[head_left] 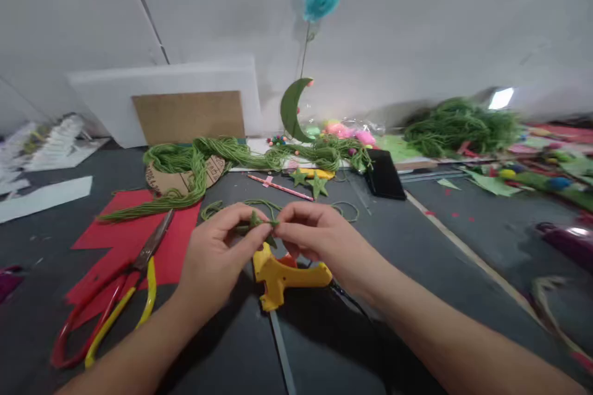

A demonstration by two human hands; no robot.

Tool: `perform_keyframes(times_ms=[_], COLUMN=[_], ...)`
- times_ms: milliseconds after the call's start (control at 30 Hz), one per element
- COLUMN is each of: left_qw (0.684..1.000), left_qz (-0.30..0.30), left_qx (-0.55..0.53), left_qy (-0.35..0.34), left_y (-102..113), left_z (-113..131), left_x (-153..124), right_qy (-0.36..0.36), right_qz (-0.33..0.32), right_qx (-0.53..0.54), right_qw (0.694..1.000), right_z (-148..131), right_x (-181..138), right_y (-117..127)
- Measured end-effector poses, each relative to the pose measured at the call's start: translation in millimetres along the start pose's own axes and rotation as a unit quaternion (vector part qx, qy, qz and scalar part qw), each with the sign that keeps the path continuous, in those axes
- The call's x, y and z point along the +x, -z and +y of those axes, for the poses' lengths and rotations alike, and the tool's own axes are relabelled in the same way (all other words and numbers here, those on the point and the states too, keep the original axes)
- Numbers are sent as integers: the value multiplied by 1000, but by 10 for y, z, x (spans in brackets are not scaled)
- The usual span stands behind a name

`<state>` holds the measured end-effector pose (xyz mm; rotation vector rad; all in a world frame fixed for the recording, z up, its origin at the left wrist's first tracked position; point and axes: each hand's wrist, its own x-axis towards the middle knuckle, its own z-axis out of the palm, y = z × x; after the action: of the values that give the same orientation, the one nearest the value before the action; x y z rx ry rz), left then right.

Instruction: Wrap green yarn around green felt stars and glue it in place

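Between my two hands, just above the table, is a small green felt star (254, 220), mostly covered by fingers. My left hand (220, 250) pinches it between thumb and fingers. My right hand (317, 231) is closed with its fingertips on the star's right edge; whether it also grips a strand of yarn I cannot tell. Below the hands lies a yellow glue gun (275, 281) with a glue stick (282, 355) out of its back end. Behind them, loose green yarn (264, 202) curls on the table, near two more green stars (319, 186).
Scissors (146, 259) rest on red sheets (185, 241) at left. Yarn wound on cardboard (169, 179), a striped pencil (282, 187), a black phone (385, 174) and a green crescent moon (291, 110) are at the back. The glue gun's cable (352, 299) runs under my right forearm.
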<state>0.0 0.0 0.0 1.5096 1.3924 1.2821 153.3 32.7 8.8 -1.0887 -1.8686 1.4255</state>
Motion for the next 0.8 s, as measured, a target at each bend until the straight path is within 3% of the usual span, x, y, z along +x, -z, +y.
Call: perform_keyframes(times_ms=[67, 133, 167, 267, 333, 400, 467, 567, 633, 700, 800], left_qw=[999, 997, 996, 996, 995, 993, 991, 990, 989, 987, 987], left_qz=[-4, -4, -2, 1, -21, -64, -99, -104, -104, -106, -96], left_qx=[-40, -59, -62, -28, 9, 40, 66, 92, 102, 111, 121], left_qy=[33, 57, 66, 87, 96, 89, 62, 16, -10, -34, -51], left_y=[-24, -44, -52, -62, -61, -57, -52, -44, -40, -39, -42], left_z=[-30, -49, -54, -52, -49, -52, -59, -60, -54, -48, -44], left_x=[51, 87, 98, 111, 111, 107, 97, 78, 71, 70, 73], right_qy=[118, 212, 255, 325, 348, 350, 329, 233, 155, 103, 68], right_qz=[76, 123, 137, 129, 113, 105, 102, 92, 85, 75, 57], right_qx=[-156, -299, -378, -523, -540, -511, -449, -312, -208, -116, -18], right_qw=[978, 922, 879, 777, 758, 778, 825, 916, 962, 985, 996], right_z=[26, 57, 74, 113, 121, 119, 108, 75, 46, 21, 4], right_x=[-31, -60, -72, -85, -72, -46, -20, 2, 7, 11, 18], right_y=[-22, -37, -41, -25, 6, 40, 64, 74, 75, 78, 78])
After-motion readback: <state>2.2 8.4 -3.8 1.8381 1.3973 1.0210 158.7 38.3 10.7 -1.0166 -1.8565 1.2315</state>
